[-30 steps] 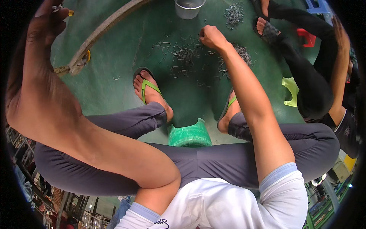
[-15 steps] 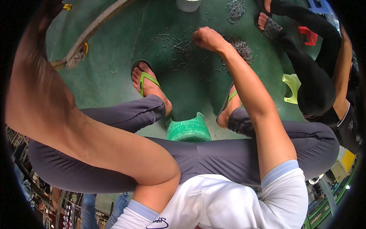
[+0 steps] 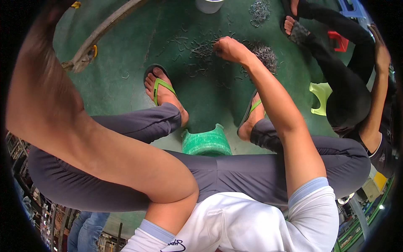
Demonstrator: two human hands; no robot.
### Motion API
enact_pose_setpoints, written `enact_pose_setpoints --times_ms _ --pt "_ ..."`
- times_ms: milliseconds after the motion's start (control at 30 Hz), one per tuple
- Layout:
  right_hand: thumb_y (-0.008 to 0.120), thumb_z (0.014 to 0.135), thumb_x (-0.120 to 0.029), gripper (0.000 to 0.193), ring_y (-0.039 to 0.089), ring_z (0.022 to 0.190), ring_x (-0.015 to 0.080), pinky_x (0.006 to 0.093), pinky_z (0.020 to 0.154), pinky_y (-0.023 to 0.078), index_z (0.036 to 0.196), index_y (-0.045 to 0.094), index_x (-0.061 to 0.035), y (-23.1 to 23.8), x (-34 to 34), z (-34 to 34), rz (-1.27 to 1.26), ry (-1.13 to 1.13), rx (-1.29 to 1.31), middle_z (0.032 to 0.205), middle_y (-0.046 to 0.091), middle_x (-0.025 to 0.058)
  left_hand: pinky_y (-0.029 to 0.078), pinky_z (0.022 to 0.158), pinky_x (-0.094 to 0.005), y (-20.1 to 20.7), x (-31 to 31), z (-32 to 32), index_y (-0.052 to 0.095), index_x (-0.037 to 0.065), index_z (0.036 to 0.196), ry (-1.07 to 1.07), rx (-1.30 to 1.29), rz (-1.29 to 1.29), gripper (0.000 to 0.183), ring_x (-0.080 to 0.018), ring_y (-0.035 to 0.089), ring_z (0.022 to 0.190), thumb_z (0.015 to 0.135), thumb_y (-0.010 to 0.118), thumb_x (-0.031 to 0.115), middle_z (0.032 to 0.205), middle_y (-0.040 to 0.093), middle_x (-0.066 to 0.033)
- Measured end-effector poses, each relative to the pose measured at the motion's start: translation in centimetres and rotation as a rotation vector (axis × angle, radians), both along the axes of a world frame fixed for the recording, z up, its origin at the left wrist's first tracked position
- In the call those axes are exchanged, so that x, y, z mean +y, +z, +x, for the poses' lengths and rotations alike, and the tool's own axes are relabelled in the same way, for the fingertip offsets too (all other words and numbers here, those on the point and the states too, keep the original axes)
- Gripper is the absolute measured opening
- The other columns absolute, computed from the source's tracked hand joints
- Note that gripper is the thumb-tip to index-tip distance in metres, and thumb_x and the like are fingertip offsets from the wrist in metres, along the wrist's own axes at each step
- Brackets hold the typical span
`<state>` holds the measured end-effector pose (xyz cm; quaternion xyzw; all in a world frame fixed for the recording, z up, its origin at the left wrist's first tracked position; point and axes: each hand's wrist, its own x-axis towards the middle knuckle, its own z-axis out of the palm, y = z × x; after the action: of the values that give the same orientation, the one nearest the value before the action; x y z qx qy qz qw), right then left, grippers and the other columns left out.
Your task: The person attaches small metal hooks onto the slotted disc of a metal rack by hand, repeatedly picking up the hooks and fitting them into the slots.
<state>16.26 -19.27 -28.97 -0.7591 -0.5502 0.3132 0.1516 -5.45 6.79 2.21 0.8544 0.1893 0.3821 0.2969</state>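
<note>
My right hand is low over the green floor, its fingers curled down at the edge of a loose spread of small bent metal hooks. Whatever lies between those fingertips is hidden. Just right of that wrist is a denser heap of hooks. My left arm reaches up along the left side; my left hand is dark, cut by the picture's rim, and its fingers do not show.
A green stool stands between my legs. Above my hand are a pale bucket and another hook heap. A curved bar crosses the upper left. At right sits a person in black trousers, near yellow-green and red plastic stools.
My right hand has shifted slightly right and down, still among the hooks. The other person's forearm and hand at the right have moved farther into view. My left arm stays nearly the same.
</note>
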Motion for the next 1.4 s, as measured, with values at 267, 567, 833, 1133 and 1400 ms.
enact_pose_setpoints --times_ms 267,567,833,1133,1400 --pt "0.067 0.070 -0.013 0.014 0.063 0.071 0.0409 0.0438 0.064 0.051 0.076 0.067 0.0003 1.6 0.1 1.0 -0.002 -0.020 0.050 0.076 0.065 0.0221 0.053 0.080 -0.0266 1.9 -6.7 3.5 0.072 -0.004 0.109 0.200 -0.277 -0.436 0.028 -0.0170 0.070 0.082 0.088 0.076 0.014 0.094 0.075 -0.0130" --pt "0.067 0.089 0.007 0.008 0.071 0.074 0.0158 0.0280 0.068 0.060 0.097 0.067 0.0068 29.7 8.9 -5.6 0.954 -0.459 0.729 0.087 0.072 0.0108 0.051 0.077 -0.0264 2.6 -6.7 3.0 0.073 -0.004 0.105 0.059 -0.333 -0.715 0.027 -0.0195 0.072 0.083 0.085 0.079 0.013 0.094 0.075 -0.0141" --pt "0.069 0.087 0.007 0.011 0.073 0.081 0.0154 0.0242 0.070 0.060 0.098 0.067 0.0076 30.4 10.7 -8.6 1.142 -0.428 0.816 0.090 0.071 0.0103 0.055 0.085 -0.0298 2.8 -6.7 2.4 0.072 -0.007 0.103 0.080 -0.383 -0.786 0.025 -0.0198 0.072 0.087 0.082 0.080 0.004 0.095 0.074 -0.0158" --pt "0.069 0.088 0.006 0.011 0.073 0.080 0.0153 0.0249 0.068 0.061 0.099 0.068 0.0075 30.3 10.7 -9.8 1.123 -0.454 0.870 0.090 0.071 0.0101 0.053 0.082 -0.0266 2.7 -6.7 2.1 0.073 -0.007 0.103 0.046 -0.407 -0.802 0.025 -0.0160 0.071 0.086 0.083 0.080 0.005 0.093 0.075 -0.0150" --pt "0.068 0.090 0.004 0.014 0.072 0.078 0.0152 0.0269 0.069 0.061 0.102 0.068 0.0079 30.6 11.1 -9.9 1.097 -0.495 1.088 0.091 0.073 0.0121 0.053 0.085 -0.0279 2.4 -6.6 2.6 0.072 -0.005 0.106 0.053 -0.375 -0.784 0.025 -0.0154 0.070 0.087 0.085 0.078 0.008 0.093 0.075 -0.0145"
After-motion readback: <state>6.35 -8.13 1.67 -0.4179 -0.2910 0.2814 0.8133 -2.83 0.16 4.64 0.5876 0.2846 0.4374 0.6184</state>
